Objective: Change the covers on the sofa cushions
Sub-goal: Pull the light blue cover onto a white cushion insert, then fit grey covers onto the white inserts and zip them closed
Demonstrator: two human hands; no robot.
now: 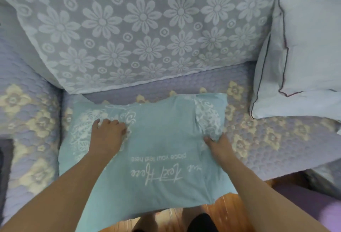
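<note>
A teal cushion (pixel 158 139) with white lace print and upside-down white lettering lies on the sofa seat (pixel 276 139), its near edge hanging over the seat's front. My left hand (pixel 108 133) rests on its left part with fingers bent down into the fabric. My right hand (pixel 219 145) is at its right side, fingers curled round a bunched fold of the teal cover under the white patterned patch. A second cushion (pixel 304 56) in a plain pale cover with dark piping leans at the right end of the sofa.
A white floral lace throw (pixel 138 28) covers the sofa back. The seat and left armrest (pixel 27 121) wear a quilted lilac cover with cream flowers. Orange wooden floor (pixel 227 211) shows below the seat edge, and a purple object (pixel 313 202) sits at lower right.
</note>
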